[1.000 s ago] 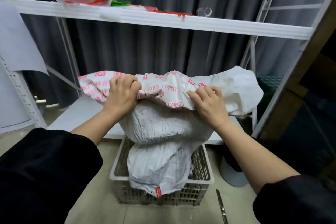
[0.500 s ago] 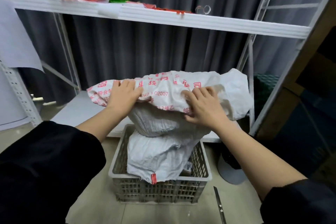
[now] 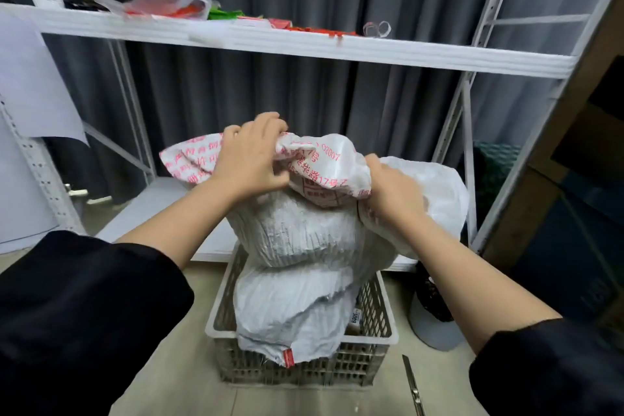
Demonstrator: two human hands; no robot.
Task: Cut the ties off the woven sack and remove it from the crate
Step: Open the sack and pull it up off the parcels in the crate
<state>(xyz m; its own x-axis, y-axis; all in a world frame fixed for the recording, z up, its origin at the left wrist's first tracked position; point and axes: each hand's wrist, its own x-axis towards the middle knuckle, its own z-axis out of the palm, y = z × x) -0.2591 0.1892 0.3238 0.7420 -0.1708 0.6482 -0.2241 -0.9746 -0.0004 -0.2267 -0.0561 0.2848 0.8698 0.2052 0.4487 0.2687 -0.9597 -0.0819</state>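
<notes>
— Left hand (image 3: pixel 248 159)?
— Clenched on the sack (image 3: pixel 297 240), bunching its printed top.
— Right hand (image 3: pixel 391 194)?
— Gripping the same top, nearer the white flap.
— And the sack?
— Standing in the crate (image 3: pixel 378 338) on the floor, below a shelf (image 3: pixel 337 47).

Woven sack (image 3: pixel 324 172) — red print "02007", "17"; crate tag (image 3: pixel 354 317) — "3009".

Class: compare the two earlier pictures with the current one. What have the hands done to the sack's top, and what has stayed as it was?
The left hand and right hand have drawn closer together, bunching the woven sack's printed top, which earlier lay spread wide. Both hands still grip it. The sack's lower part remains in the crate.
</notes>
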